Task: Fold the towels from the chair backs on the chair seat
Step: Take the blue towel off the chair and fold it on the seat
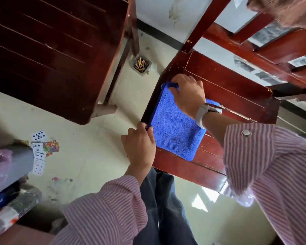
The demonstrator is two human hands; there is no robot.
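Note:
A blue towel (175, 128) lies folded into a rough square on the red-brown wooden chair seat (224, 85), along its left edge. My right hand (187, 93) pinches the towel's far left corner, with the palm over the towel's far edge. My left hand (140, 144) grips the towel's near left corner at the seat's edge. A brownish towel (288, 9) hangs over the chair back at the top right, partly out of frame.
A second dark wooden chair (48, 50) stands to the left. An ashtray with cigarette butts (140, 64) sits on the pale tiled floor between the chairs. Playing cards (41, 147) lie scattered on the floor at left, beside bags and clutter (7, 191).

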